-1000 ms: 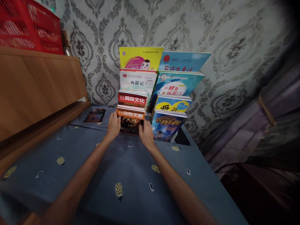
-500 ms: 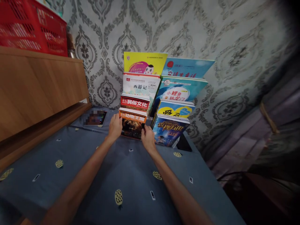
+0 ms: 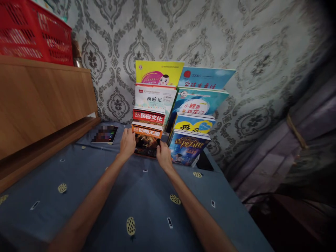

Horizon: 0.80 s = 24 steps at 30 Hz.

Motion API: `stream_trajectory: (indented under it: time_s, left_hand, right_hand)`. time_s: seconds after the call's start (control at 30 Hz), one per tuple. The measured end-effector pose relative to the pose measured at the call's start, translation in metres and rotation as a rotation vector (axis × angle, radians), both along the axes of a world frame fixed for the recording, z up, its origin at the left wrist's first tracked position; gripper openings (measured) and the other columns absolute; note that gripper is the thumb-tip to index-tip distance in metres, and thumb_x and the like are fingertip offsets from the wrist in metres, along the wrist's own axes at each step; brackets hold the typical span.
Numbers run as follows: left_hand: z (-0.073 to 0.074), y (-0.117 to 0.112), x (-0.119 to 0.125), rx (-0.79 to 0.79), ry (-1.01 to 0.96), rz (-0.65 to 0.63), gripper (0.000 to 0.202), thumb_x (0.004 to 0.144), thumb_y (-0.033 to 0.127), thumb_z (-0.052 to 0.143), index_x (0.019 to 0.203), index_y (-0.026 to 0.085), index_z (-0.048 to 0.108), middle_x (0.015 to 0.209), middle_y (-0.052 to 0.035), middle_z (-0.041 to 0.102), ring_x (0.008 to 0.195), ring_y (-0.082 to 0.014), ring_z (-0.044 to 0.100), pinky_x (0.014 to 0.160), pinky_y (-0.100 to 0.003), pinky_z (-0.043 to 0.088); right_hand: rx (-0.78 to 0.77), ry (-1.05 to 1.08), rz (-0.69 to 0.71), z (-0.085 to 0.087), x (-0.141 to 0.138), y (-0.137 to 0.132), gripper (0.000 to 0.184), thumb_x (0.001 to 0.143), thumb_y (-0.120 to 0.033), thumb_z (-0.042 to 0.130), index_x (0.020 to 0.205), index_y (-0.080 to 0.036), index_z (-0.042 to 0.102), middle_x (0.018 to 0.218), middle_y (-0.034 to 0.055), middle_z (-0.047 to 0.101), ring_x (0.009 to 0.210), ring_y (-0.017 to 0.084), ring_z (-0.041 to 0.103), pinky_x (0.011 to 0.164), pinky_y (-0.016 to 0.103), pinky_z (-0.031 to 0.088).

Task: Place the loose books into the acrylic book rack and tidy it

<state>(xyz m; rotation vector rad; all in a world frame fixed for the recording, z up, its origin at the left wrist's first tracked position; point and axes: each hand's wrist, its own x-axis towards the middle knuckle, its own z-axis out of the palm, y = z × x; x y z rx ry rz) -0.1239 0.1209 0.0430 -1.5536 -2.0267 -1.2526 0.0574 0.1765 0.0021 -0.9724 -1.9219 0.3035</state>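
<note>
An orange-topped book with an animal's face on its cover (image 3: 146, 140) stands upright at the front of the left row of books. My left hand (image 3: 128, 142) is closed on its left edge, and my right hand (image 3: 164, 154) grips its right edge. Behind it rise a red-banded book (image 3: 148, 117), a white book (image 3: 154, 98) and a yellow book (image 3: 159, 71). To the right, a dark blue book (image 3: 187, 148) fronts a second row, with a yellow and blue book (image 3: 194, 124) and two light blue books behind. My fingertips behind the book are partly hidden.
A blue patterned cloth (image 3: 147, 203) covers the table. A tablet-like device (image 3: 114, 133) lies at left beside a wooden cabinet (image 3: 47, 105) bearing a red basket (image 3: 52, 38). A dark flat object (image 3: 205, 162) lies right of the books. Patterned wall stands behind; a curtain (image 3: 283, 147) hangs right.
The view has shifted slightly, so the books and table sit a little lower and further left. Both hands stay on the sides of the orange-topped book.
</note>
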Motion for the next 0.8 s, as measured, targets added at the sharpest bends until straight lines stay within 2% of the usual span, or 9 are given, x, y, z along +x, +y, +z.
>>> stream_trajectory:
  time_s: [0.17, 0.37, 0.57, 0.8]
  left_hand:
    - [-0.0029, 0.0015, -0.0009, 0.045, -0.021, -0.006, 0.016, 0.099, 0.022, 0.039, 0.096, 0.019, 0.055, 0.100, -0.0111, 0.056, 0.098, -0.0276, 0.060, 0.089, -0.040, 0.049]
    - [-0.0066, 0.0034, -0.0036, 0.068, -0.025, -0.041, 0.020, 0.101, 0.025, 0.036, 0.098, 0.019, 0.055, 0.102, -0.0110, 0.056, 0.099, -0.0266, 0.060, 0.089, -0.040, 0.050]
    - [-0.0036, 0.0018, -0.0042, 0.022, -0.060, -0.046, 0.017, 0.099, 0.022, 0.038, 0.096, 0.018, 0.055, 0.103, -0.0121, 0.056, 0.100, -0.0279, 0.060, 0.090, -0.040, 0.049]
    - [-0.0018, 0.0004, -0.0067, 0.005, -0.042, -0.059, 0.016, 0.098, 0.020, 0.040, 0.096, 0.018, 0.055, 0.103, -0.0119, 0.057, 0.098, -0.0273, 0.060, 0.089, -0.040, 0.049]
  right_hand:
    - [0.013, 0.014, 0.007, -0.0011, 0.0002, -0.0004, 0.036, 0.088, -0.017, 0.039, 0.113, -0.013, 0.065, 0.102, 0.0178, 0.069, 0.097, 0.031, 0.063, 0.091, 0.047, 0.050]
    - [0.066, 0.064, 0.035, -0.0042, -0.0018, -0.0011, 0.046, 0.087, -0.013, 0.038, 0.128, -0.013, 0.059, 0.111, 0.0177, 0.070, 0.105, 0.031, 0.063, 0.096, 0.050, 0.050]
    - [0.050, -0.019, 0.034, -0.0048, 0.0010, 0.0022, 0.046, 0.088, -0.014, 0.037, 0.129, -0.009, 0.059, 0.104, 0.0197, 0.069, 0.097, 0.032, 0.064, 0.091, 0.049, 0.052]
    - [0.055, -0.038, 0.052, -0.0086, 0.0038, 0.0042, 0.047, 0.090, -0.016, 0.038, 0.133, -0.008, 0.055, 0.104, 0.0201, 0.067, 0.097, 0.032, 0.063, 0.090, 0.050, 0.052]
